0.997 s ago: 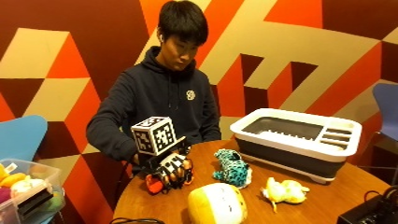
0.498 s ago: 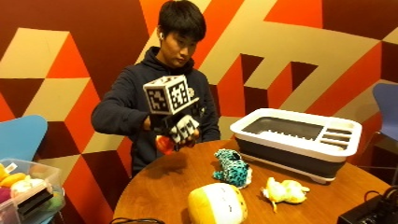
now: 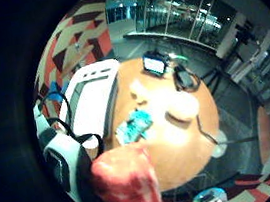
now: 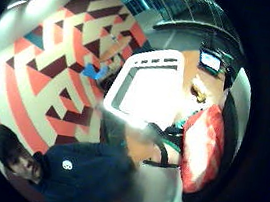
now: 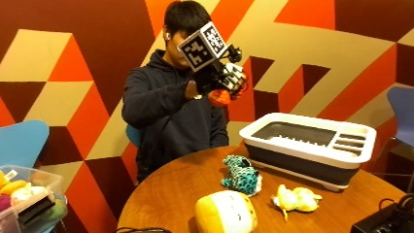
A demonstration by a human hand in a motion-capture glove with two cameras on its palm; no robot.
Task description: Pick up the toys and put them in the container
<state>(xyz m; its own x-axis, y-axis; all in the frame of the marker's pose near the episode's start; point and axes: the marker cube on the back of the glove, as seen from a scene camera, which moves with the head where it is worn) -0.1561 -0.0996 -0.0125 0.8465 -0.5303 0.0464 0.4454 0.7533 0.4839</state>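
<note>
Outside view: gloved right hand raised at head height, fingers curled round red toy. White container below, aside. Teal toy, two yellow toys on table beneath.

Three toys lie on the table before the container.

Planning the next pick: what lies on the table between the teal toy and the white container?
Nothing: bare wood separates the teal toy from the white container in the outside view.
</note>
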